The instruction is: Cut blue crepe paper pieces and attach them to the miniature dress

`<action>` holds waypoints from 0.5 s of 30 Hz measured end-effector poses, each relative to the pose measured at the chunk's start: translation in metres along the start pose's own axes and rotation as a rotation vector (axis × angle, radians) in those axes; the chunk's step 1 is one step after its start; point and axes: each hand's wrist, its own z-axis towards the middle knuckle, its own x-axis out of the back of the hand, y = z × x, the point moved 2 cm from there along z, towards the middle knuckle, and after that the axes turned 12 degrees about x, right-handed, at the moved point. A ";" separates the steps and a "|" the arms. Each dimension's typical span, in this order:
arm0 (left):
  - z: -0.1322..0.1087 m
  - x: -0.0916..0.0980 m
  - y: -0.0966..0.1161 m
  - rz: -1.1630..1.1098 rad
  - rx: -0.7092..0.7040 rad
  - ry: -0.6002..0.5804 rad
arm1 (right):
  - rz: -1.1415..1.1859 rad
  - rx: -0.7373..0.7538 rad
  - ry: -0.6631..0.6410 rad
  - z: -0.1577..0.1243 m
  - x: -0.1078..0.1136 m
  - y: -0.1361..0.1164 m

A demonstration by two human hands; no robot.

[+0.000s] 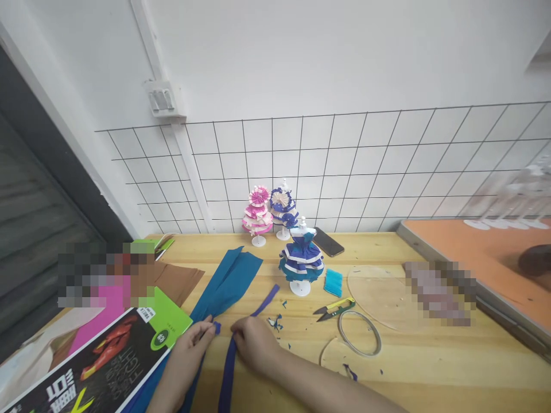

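Observation:
My left hand (189,351) pinches a small purple paper piece at its fingertips, resting on a long teal paper sheet (230,276). My right hand (253,342) is closed, pressing on a purple paper strip (227,376) that runs from the table's near edge up toward the middle. The two hands sit close together near the front of the wooden table (430,367). A blue and white paper dress on a small mannequin stand (301,261) stands just behind them.
Two more paper dress models (269,213) stand by the wire grid wall. Yellow thread snips (333,308), a tape ring (360,340), a blue pad (333,282), a phone (329,242) and clear plastic pieces lie to the right. Coloured paper and a magazine (99,367) lie left.

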 end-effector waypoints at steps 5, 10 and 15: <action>-0.012 0.013 0.006 -0.465 0.109 -0.023 | 0.055 0.161 -0.016 0.012 -0.013 -0.016; -0.025 0.001 0.013 -0.649 0.177 -0.115 | 0.039 0.174 -0.014 0.009 -0.012 -0.022; -0.028 -0.016 0.002 -0.609 0.268 -0.125 | -0.051 0.220 -0.086 -0.033 0.035 -0.011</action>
